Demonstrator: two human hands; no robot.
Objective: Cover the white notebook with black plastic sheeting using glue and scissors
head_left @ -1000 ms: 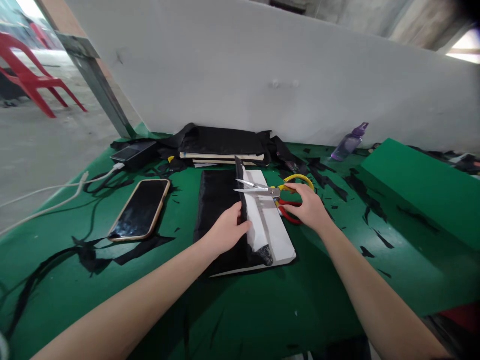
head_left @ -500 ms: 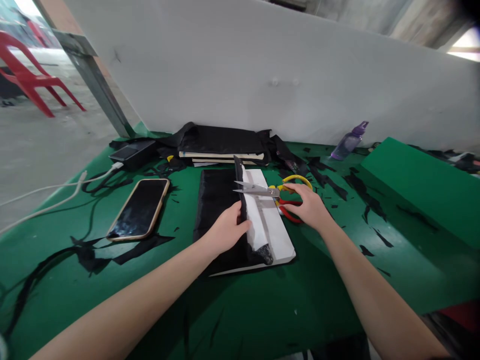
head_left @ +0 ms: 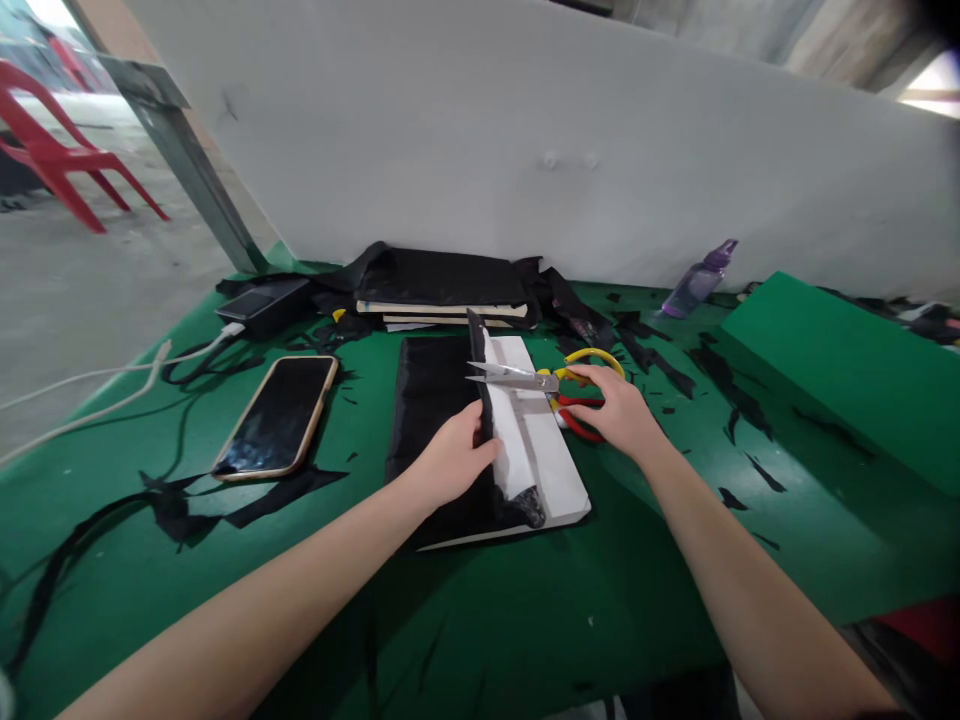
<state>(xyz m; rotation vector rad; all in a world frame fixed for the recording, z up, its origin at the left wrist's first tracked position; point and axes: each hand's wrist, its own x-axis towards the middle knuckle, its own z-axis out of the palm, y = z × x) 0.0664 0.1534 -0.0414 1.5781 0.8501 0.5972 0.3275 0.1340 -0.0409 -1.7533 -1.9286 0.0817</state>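
Green tabletop [head_left: 525,620] fills the lower frame, with a pale panel [head_left: 420,130] rising behind it and a red chair [head_left: 64,155] at upper left; at the centre lies a flat black-and-white piece [head_left: 551,450], its dark cover [head_left: 431,385] on the left, its white face on the right. The left hand [head_left: 459,455] pinches the raised black flap [head_left: 480,375] between thumb and fingers; the right hand [head_left: 615,405], right of centre, grips the yellow and red handles of the scissors [head_left: 546,382], whose slightly parted blades point left, across the flap. A phone [head_left: 281,415] lies left of centre, a black-covered stack [head_left: 450,280] just above centre; a purple bottle [head_left: 697,285] and a green box [head_left: 840,370] are toward the right, dark scraps [head_left: 731,385] near them.
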